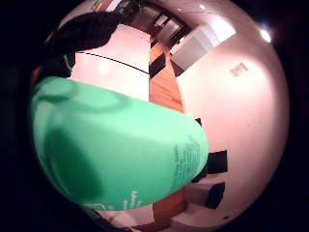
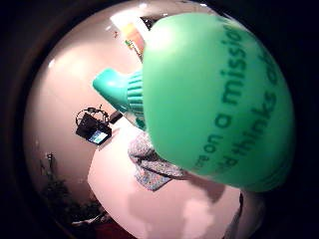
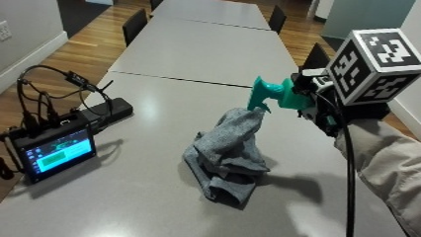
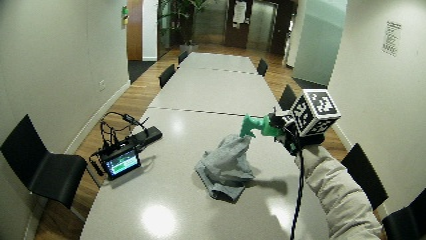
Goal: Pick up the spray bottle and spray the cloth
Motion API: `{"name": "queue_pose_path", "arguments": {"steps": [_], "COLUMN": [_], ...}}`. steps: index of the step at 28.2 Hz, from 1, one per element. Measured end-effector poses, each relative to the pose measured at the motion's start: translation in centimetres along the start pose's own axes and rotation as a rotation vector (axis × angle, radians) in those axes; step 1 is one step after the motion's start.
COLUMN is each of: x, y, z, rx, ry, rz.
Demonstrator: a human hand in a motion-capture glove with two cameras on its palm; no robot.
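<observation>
Progress: you have the spray bottle (image 3: 279, 94) off the tabletop (image 3: 151, 197), so the pick-up reads as done; the spraying is what remains (no mist or wet patch shows on the cloth, as far as these views tell).

Bottle: green, held roughly sideways in the air, its nozzle end toward the cloth (image 3: 227, 153) and just above the cloth's raised fold.

Cloth: grey, crumpled in a heap on the tabletop, below and in front of the nozzle.

Hand: your right hand (image 3: 322, 106) is closed round the bottle's body; both palm views are filled by green plastic, and a gloved finger curls over the bottle (image 1: 87, 29).

Pose: forearm comes in from the tabletop's right edge, raised above the surface, wrist level with the bottle.

Trigger: you cannot tell from these views whether a finger sits on it.

Nearby: a small screen device (image 3: 56, 150) with cables sits well apart from the cloth.
</observation>
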State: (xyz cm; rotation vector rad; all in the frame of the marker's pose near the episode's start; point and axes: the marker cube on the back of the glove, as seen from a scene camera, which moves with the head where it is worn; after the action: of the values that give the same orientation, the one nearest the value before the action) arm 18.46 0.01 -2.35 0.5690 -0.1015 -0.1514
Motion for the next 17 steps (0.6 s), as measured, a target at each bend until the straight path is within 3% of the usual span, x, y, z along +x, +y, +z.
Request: {"name": "queue_pose_path", "arguments": {"steps": [6,17], "x": [-0.6,-2.9], "y": [-0.2,-1.5], "z": [0.6,3.0], "rx": [0.001,-0.021], "ry": [-0.169,-0.937], "rz": [0.046,0.366]}}
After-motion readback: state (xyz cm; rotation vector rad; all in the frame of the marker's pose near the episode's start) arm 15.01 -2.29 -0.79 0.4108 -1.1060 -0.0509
